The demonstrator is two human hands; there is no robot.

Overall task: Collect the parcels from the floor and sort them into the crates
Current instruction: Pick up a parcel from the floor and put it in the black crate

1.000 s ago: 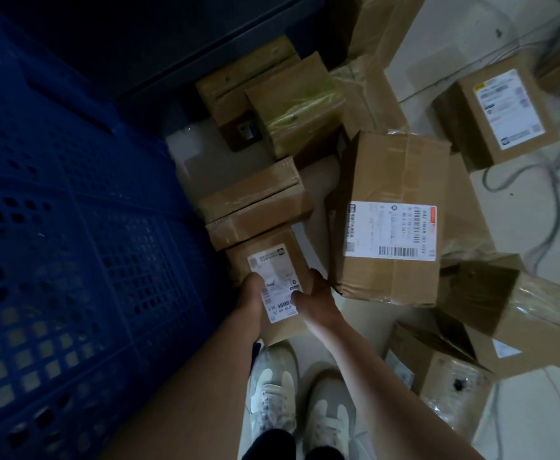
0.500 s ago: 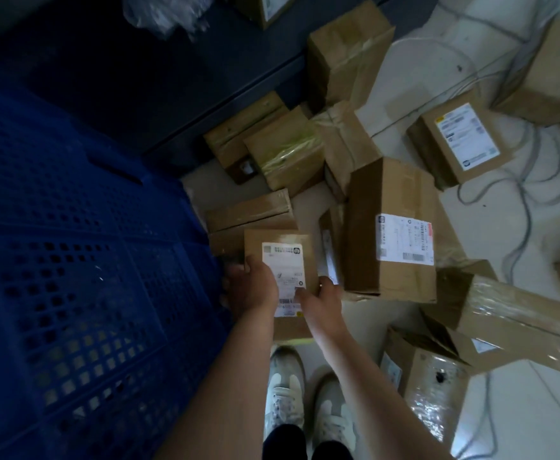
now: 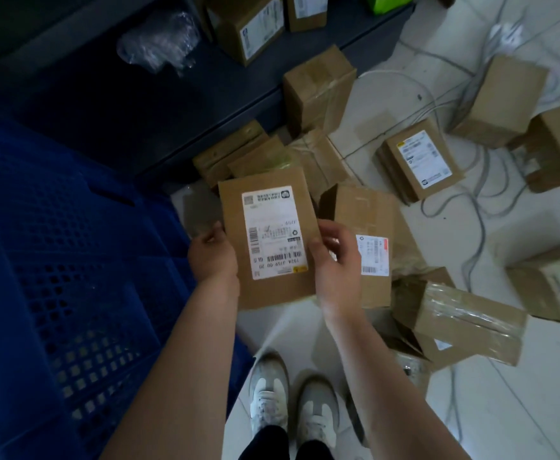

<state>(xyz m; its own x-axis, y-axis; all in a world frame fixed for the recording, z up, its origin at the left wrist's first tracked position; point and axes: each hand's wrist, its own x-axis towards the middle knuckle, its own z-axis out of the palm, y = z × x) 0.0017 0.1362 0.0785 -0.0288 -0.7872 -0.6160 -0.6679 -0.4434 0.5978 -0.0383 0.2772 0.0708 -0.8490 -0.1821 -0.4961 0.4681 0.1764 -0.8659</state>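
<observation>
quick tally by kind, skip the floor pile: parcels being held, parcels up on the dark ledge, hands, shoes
parcel in the grip: 1
parcels on the dark ledge: 2
hands: 2, left hand and right hand
shoes: 2
total: 7
</observation>
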